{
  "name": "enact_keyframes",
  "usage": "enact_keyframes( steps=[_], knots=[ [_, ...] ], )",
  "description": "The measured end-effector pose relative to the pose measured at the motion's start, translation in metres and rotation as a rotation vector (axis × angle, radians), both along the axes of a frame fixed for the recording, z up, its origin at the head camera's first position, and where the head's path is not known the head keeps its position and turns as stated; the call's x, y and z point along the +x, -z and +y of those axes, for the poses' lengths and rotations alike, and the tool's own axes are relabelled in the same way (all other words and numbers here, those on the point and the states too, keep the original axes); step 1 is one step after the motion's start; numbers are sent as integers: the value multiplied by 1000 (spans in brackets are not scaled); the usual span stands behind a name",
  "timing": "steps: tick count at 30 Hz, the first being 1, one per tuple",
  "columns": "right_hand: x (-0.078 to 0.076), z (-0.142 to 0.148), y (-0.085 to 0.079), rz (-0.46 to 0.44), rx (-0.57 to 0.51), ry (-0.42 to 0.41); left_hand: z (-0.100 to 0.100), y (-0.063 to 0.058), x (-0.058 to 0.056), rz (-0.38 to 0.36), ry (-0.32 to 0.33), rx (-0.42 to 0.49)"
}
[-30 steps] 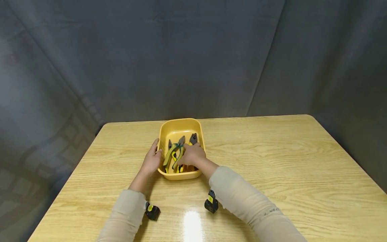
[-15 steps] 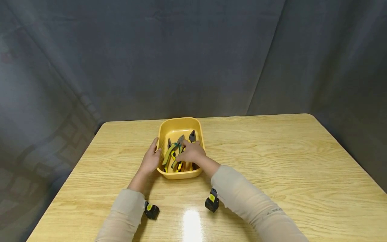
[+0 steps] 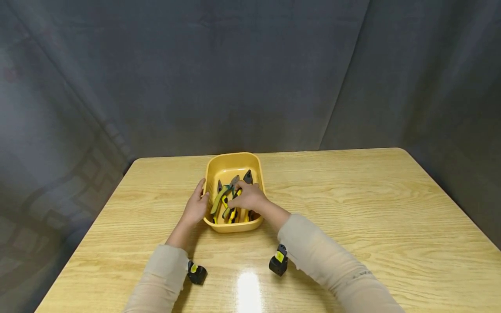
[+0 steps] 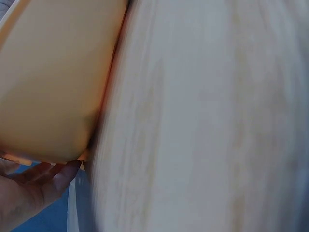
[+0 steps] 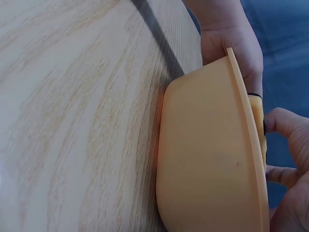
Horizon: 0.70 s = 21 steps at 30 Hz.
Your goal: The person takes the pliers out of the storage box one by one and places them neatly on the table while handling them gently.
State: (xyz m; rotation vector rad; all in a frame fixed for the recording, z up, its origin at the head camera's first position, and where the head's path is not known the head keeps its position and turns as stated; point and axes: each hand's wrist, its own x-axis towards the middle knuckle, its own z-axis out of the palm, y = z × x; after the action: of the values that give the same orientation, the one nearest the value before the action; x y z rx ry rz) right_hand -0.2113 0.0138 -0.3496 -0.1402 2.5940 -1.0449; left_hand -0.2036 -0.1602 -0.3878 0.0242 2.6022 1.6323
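A yellow plastic bin [image 3: 232, 160] holds several pliers. My left hand [image 3: 195, 208] rests against its left side, fingers straight along the outer wall and thumb at the rim. In the left wrist view its fingertips [image 4: 65, 176] touch the bin's outside. My right hand [image 3: 250, 198] reaches in over the right side and pinches a yellow-and-black tool [image 5: 257, 113], whose handle shows above the rim in the right wrist view. Pliers with green-and-yellow handles [image 3: 217, 200] lie beside it. Dark-jawed pliers [image 3: 248, 176] show beyond the hand, which partly hides them.
The bin stands on a wood-grain table [image 3: 372, 208], close to its far edge. A grey curtain [image 3: 250, 78] hangs behind the table and at both sides. Black wrist cameras [image 3: 278, 261] hang below both sleeves.
My right hand has risen slightly from among the pliers, with the yellow-and-black tool now showing at its fingertips. The right forearm has shifted a little to the right. The left hand holds its place.
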Motion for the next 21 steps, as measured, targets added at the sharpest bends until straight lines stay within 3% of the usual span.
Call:
enact_keyframes(
  steps=[14, 21],
  knots=[
    [3, 2, -5, -31, -126, 39, 2, -1, 3, -18, -14, 4],
    [7, 7, -9, -65, -263, 65, 4, 0, 5, -19, -22, 4]
  ],
)
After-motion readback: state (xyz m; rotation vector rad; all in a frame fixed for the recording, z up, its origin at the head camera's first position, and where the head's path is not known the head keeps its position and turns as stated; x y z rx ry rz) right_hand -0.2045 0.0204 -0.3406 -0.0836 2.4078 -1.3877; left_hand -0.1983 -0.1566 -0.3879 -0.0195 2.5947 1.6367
